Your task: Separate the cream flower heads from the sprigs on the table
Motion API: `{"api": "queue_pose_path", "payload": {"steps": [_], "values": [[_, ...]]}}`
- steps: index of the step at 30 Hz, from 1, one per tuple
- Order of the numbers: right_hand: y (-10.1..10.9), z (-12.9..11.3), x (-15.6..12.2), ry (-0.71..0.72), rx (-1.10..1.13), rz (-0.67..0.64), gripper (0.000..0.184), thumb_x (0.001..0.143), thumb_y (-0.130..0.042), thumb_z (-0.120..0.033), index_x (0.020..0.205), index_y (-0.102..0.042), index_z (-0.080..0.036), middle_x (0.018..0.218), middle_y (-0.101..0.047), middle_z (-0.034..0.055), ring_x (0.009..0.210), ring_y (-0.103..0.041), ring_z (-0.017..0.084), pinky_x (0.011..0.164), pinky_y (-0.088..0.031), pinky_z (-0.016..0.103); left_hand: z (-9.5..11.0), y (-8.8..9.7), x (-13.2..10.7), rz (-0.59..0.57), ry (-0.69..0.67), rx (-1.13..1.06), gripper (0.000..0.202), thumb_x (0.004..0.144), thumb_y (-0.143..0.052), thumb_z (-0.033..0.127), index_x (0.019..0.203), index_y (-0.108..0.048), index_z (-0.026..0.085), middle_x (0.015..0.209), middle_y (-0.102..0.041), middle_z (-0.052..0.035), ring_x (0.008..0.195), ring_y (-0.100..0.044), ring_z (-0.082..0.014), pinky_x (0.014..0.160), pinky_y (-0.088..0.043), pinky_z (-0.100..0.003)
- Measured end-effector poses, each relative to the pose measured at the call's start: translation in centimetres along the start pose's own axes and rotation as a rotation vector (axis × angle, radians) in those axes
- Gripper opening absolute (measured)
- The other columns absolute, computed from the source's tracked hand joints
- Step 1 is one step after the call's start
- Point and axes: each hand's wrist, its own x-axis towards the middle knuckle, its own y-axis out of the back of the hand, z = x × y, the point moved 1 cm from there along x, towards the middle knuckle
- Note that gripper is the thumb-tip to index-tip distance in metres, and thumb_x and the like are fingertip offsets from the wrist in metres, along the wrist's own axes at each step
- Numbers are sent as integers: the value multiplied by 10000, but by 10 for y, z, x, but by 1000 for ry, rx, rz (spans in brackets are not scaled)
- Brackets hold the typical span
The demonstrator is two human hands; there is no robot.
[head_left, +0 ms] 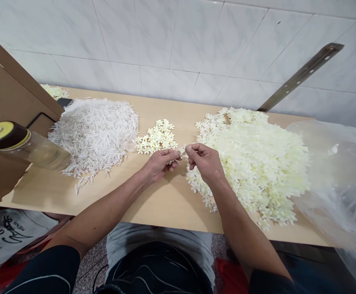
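A small pale artificial flower (pixel 183 150) is pinched between the fingertips of both hands over the table. My left hand (pixel 162 164) is closed, thumb and index finger together at the flower's left side, with a whitish bit just showing among its curled fingers. From the right, my right hand (pixel 207 162) closes thumb and forefinger at the same spot. Just behind my left hand lies a small group of cream artificial flowers (pixel 158 136). A large heap of pale yellow-green artificial flowers (pixel 257 163) spreads beside and beneath my right hand. Thin white plastic stems (pixel 98 132) are piled at the left.
A clear bottle with a dark and yellow lid (pixel 8 134) stands at the left beside a brown cardboard box (pixel 9 77). Clear plastic sheeting (pixel 334 171) lies at the right. A metal strip (pixel 302 77) leans on the tiled wall (pixel 165 45) behind the wooden table (pixel 178 208).
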Motion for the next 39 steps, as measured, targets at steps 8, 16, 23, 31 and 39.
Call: {"api": "queue_pose_path", "payload": {"steps": [8, 16, 23, 31, 39], "values": [[-2, -5, -1, 16, 164, 21, 328, 790, -854, -491, 811, -748, -181, 605, -538, -38, 469, -459, 86, 421, -420, 241, 8, 1, -2, -23, -24, -56, 430, 679, -927, 425, 842, -647, 143, 850, -678, -40, 538, -537, -53, 446, -356, -189], [-5, -5, -5, 129, -112, 19, 313, 868, -776, -501, 874, -763, -189, 744, -673, 7, 474, -526, 104, 457, -432, 275, 10, 2, -2, 111, -134, -11, 377, 671, -910, 394, 765, -647, 141, 786, -652, -27, 533, -520, -56, 437, -334, -197], [-16, -16, -16, 462, -380, -89, 157, 931, -736, -363, 882, -792, -225, 906, -745, 73, 834, -673, 198, 720, -553, 323, 11, 5, 0, 268, -162, -54, 314, 648, -879, 317, 724, -630, 142, 736, -636, -15, 511, -491, -53, 428, -308, -205], [-5, -13, -11, 129, 137, -93, 225, 909, -763, -433, 899, -749, -208, 715, -640, -3, 488, -538, 110, 448, -486, 274, 14, 7, 2, 223, -155, 28, 395, 650, -908, 411, 733, -612, 163, 604, -544, 32, 483, -486, -63, 421, -282, -205], [1, -20, -9, -10, 392, -99, 274, 797, -874, -430, 809, -719, -205, 617, -517, -38, 489, -404, 79, 395, -392, 213, 9, 4, -1, 90, -79, 110, 442, 679, -897, 495, 796, -636, 158, 734, -644, -13, 475, -482, -53, 408, -277, -204]]}}
